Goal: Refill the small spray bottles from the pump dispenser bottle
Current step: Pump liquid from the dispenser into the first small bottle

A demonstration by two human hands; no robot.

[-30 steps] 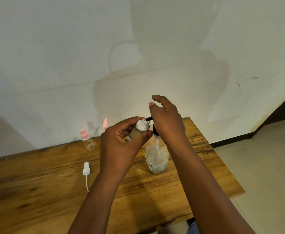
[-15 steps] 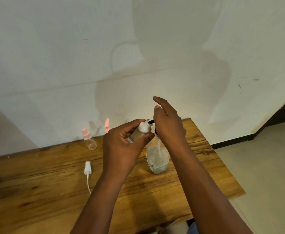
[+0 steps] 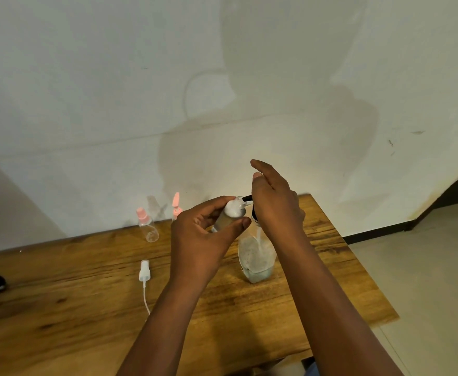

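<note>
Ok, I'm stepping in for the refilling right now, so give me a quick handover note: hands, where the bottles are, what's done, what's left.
Left hand grips a small spray bottle, uncapped and tilted, its mouth at the black pump nozzle.
Right hand rests on top of the pump dispenser bottle, fingers straight; the bottle stands on the table.
The white spray head lies on the table to the left.
Two pink-capped small bottles stand by the wall; the nearer looks empty.
Done: held bottle is partly filled with whitish liquid.
Left: finish, recap, fill the others.

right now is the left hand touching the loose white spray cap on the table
Apart. The head view shows the spray cap lying on bare table, clear wood between it and the left hand.
</note>
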